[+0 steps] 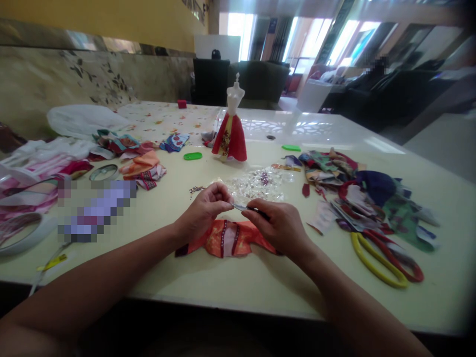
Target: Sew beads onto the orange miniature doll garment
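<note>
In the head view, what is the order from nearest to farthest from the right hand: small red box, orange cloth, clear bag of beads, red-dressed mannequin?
From the right hand:
1. Orange cloth, under the hand.
2. Clear bag of beads, just ahead.
3. Red-dressed mannequin, farther ahead.
4. Small red box, far left.

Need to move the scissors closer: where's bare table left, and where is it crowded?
Bare table lies between the orange cloth and the front edge, and between the right hand and the yellow-handled scissors. Another patch sits left of the left hand, beside the blurred object. It is crowded at the fabric scraps on the right and the pink cloth at far left.
</note>
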Tool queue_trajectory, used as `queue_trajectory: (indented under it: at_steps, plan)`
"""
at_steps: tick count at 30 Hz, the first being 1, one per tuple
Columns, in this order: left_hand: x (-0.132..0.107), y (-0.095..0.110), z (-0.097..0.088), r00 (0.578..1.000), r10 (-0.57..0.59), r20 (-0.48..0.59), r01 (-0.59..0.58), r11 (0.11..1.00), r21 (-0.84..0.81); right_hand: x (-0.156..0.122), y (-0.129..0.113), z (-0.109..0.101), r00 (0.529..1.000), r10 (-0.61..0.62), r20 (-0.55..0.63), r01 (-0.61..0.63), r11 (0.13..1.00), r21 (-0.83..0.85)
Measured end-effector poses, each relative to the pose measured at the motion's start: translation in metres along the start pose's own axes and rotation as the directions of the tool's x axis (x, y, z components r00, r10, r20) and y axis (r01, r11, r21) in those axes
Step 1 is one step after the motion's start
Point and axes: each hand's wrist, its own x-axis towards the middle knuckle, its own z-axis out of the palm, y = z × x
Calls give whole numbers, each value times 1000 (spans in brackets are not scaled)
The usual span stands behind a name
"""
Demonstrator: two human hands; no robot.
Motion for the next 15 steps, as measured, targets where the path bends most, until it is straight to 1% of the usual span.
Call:
queue_trajectory:
  at_steps: [4, 7, 11, 15]
  plan:
    - [-1, 1, 1, 1000, 1, 1, -1, 1000, -28, 0, 1, 0, 1000, -1, -1, 1, 1000, 14]
    - [-1, 0, 1, 1000, -8, 6, 8, 999, -41, 0, 2, -1, 1000, 21, 12, -22, 999, 43]
    - [0, -2, 0, 1000, 1, -24, -1, 1000, -2, 2, 4, -1, 998, 61, 33, -63, 995, 81]
    - [-1, 0, 2, 999, -23, -37, 23, 1000, 12, 0, 4, -1, 998, 63, 18, -64, 994, 93]
